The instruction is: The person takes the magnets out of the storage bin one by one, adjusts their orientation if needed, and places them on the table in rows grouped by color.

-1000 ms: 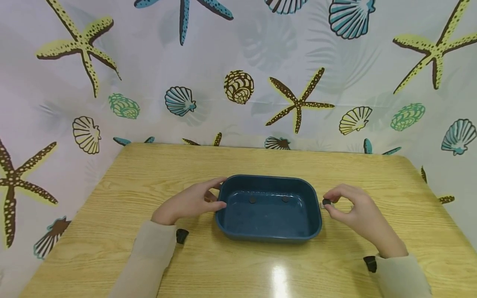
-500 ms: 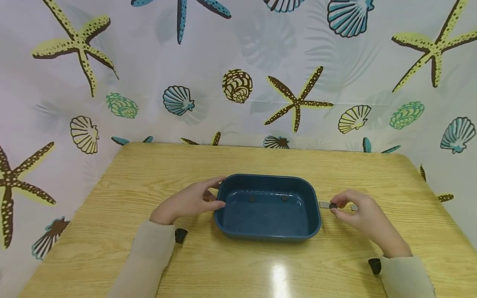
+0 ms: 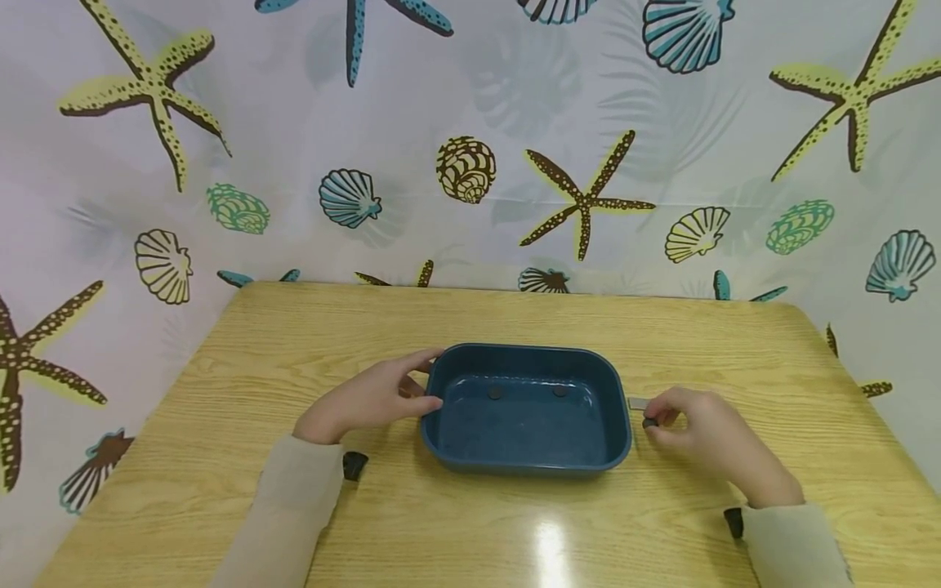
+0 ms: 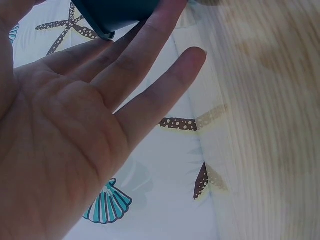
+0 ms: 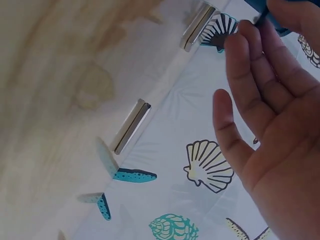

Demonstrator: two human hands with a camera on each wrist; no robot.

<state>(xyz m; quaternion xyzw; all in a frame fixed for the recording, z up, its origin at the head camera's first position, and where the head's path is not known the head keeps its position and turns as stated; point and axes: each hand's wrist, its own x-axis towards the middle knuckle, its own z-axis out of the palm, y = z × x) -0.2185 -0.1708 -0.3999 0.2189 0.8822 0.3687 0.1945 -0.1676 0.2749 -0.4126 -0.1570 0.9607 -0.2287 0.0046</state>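
A dark blue rectangular tray sits on the wooden table. My left hand grips its left rim, thumb over the inside and fingers outside. In the left wrist view a tray corner shows beyond the fingers. Two small dark round discs lie inside, toward the far wall. To the right of the tray, my right hand pinches a small dark round piece between thumb and fingers. Beside those fingertips lies a flat silver metal bar, partly covered by the hand.
A second metal bar shows in the right wrist view; the right hand hides it in the head view. The wooden table runs back to a hanging cloth printed with shells and starfish.
My right hand first drew away from the tray with the dark piece, then moved nearer the front, now covering the farther bar. The left hand stays on the tray rim.
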